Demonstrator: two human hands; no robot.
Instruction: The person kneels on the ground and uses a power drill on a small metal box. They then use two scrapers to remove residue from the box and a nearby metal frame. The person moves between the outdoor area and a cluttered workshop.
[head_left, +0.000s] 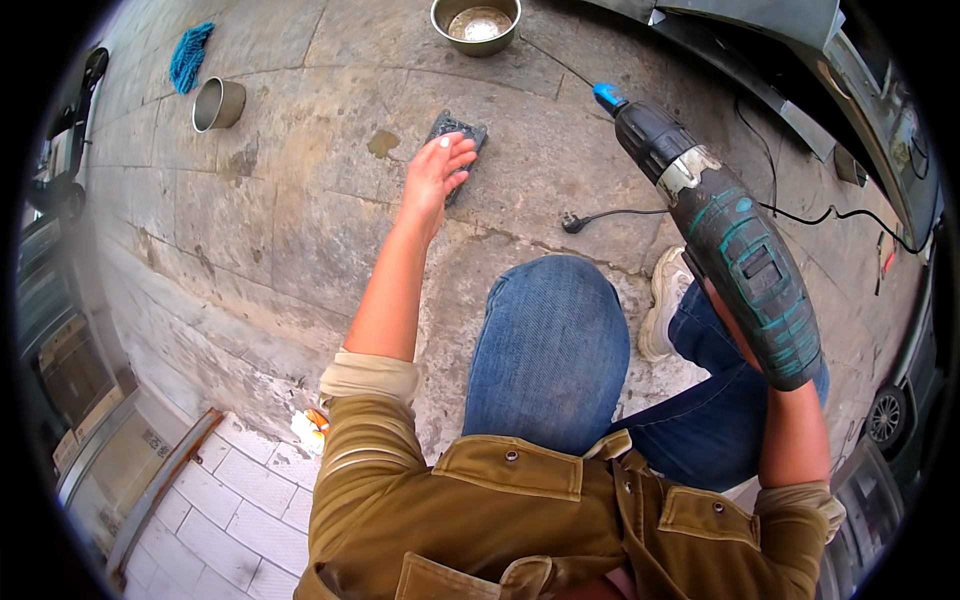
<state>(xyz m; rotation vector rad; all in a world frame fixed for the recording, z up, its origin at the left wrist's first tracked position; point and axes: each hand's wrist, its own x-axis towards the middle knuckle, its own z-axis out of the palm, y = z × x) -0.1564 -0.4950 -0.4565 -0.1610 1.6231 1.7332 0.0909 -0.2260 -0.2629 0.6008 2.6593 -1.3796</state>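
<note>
My right hand grips a black and teal power drill from below, its fingers mostly hidden by the body. The drill slants up and to the left, and a long thin bit runs out of its blue tip. My left hand is stretched forward, fingers extended and slightly apart, with nothing visible in it. Under it a dark, flat rectangular case lies on the paving; whether the fingers touch it I cannot tell.
Metal bowl at the top, metal cup tipped over at left, blue cloth beyond it. A black plug and cable lie near the drill. Dark panels stand upper right; a red-handled tool lies far right.
</note>
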